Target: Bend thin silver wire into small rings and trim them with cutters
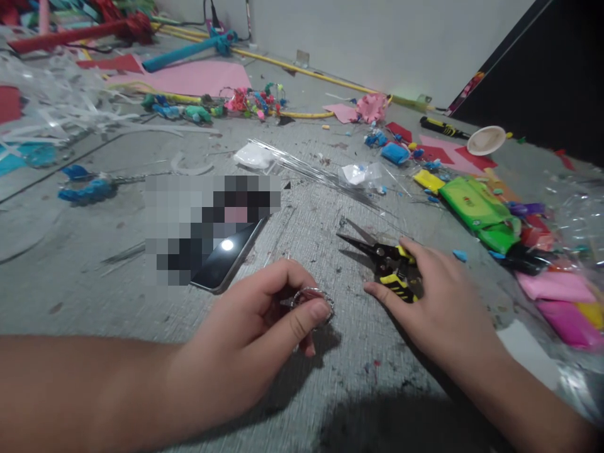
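Between the thumb and fingers of my left hand (264, 327) is a small ring of twisted silvery wire (312, 290), held just above the grey floor. My right hand (446, 292) has its thumb and fingers around the handles of black and yellow snips (379, 251). The blades of the snips point up and to the left and stand apart. Part of the handles is hidden by my right hand. Left of the snips, beyond my left hand, a phone (226, 255) lies partly blurred out.
Thin straight wires (311, 168) lie ahead, near small plastic bags (361, 174). A green packet (479, 211) and colourful clay packs (557, 286) spread along the right. A blue clay-covered wire piece (87, 187) and white strips (70, 94) are at left.
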Available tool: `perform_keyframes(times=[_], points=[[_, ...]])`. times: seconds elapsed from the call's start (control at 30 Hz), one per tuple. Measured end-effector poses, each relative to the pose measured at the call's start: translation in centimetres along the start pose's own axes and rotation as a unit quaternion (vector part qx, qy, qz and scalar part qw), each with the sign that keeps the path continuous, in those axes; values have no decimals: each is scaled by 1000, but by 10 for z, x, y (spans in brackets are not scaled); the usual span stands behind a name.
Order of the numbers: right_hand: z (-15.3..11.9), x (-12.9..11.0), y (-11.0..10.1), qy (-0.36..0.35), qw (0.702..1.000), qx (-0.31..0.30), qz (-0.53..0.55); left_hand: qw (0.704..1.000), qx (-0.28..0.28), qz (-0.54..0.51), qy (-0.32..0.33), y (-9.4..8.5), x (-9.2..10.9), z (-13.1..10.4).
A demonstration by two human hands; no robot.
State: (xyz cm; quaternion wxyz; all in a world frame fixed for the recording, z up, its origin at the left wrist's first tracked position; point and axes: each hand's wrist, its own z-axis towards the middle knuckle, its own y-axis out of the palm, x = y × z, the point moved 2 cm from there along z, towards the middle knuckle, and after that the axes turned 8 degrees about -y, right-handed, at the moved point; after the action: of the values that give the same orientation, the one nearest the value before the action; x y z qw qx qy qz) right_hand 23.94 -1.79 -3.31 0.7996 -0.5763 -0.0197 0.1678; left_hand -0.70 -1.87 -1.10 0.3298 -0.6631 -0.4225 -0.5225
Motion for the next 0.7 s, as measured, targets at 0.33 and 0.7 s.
perform_keyframes(times=[0.33,0.7], points=[[-9,-43,-18,-202,966,85,136,994,-27,88,54,-2,3,1],[-18,-45,-21,-270,931,71,236,996,-79,19,23,1,-6,4]])
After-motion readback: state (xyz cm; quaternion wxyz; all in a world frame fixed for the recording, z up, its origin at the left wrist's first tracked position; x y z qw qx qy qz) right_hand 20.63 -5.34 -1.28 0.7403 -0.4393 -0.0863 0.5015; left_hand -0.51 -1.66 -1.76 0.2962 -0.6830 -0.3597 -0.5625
